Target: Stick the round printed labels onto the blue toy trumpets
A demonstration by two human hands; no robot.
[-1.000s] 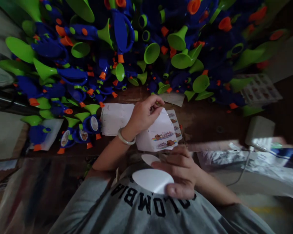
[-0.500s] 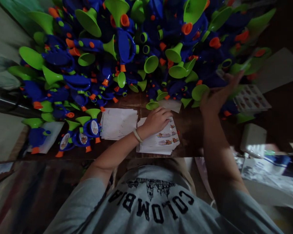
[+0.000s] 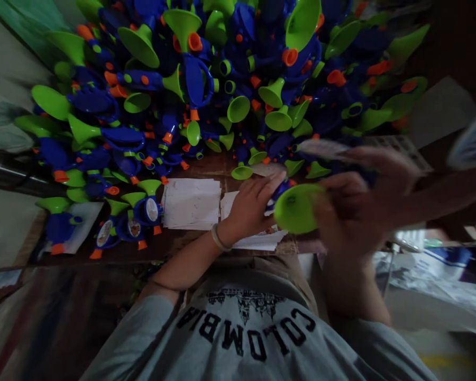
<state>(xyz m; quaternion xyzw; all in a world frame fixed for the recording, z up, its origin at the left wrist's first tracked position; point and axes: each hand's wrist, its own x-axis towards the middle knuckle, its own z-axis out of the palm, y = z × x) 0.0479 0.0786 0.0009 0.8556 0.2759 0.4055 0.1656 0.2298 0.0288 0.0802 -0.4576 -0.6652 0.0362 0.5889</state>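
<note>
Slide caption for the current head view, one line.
Left hand and right hand at a green-belled toy horn over paper sheets, similar horns heaped beyond.

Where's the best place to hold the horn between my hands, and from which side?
Probably the horn is best pinched at the right rim of its green bell, coming from the right. The wide flare opens toward you, and the right hand is on that side; the blue body is mostly hidden, near the left hand.

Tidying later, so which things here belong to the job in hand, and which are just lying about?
Likely in use: held green-belled toy; toy pile; printed sheets; white paper stack; labelled toys.
Probably lying about: silvery wrapping; dark tube.
</note>
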